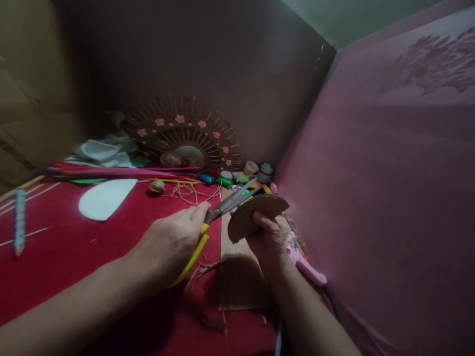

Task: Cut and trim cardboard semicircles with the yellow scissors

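Note:
My left hand (168,242) grips a pair of scissors (193,257) with yellow handles, its grey blades parted and pointing up and to the right. In my right hand (269,240) is a half-round piece of brown cardboard (247,217), my thumb pressed on its near face and the other fingers mostly behind it. The scissor blades lie just left of and above the cardboard's curved edge; whether they touch it I cannot tell. Below both hands lies a flat cardboard sheet (243,291), with a frayed piece of twine (198,277) at its left.
A white teardrop cutout (106,200), a pencil (20,222) and a small twine ball (156,186) lie on the red cloth (55,277). Pink and red strips (122,171) and a flowered fan-shaped piece (181,131) are at the back. A pink glue gun (306,264) lies by the right wall.

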The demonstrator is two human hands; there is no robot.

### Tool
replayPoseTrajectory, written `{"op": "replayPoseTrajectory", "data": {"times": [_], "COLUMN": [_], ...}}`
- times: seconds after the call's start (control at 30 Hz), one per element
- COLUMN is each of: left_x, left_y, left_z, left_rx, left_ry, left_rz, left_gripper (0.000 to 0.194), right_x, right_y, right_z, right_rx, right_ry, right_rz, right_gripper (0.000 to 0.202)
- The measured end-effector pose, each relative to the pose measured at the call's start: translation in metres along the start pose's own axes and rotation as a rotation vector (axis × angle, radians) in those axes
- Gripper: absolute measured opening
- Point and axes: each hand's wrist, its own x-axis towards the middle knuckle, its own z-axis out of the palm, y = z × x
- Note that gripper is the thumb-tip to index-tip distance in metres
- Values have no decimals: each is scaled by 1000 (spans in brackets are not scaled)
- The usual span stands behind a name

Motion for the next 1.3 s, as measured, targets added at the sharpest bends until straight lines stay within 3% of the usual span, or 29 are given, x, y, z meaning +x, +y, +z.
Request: {"op": "replayPoseTrajectory", "data": {"times": [0.47, 0.9, 1.1, 1.3], "left_x": [-3, 0, 1, -1], "left_y": [3, 9, 9, 4], "left_z": [3, -10, -15, -8], "left_rx": [184, 295, 289, 157], "left_ry": [47, -71, -98, -102], "left_rz": [89, 73, 91, 86], "left_gripper": [43, 34, 26, 22], "right_x": [0, -1, -1, -1], "right_y": [0, 0, 0, 1], "right_z": [0, 2, 2, 0], "right_rx": [-67, -115, -54, -45], "right_ry": [44, 39, 31, 41], "right_rz": [-14, -46, -20, -16], "right_gripper": [32, 32, 42, 41]}}
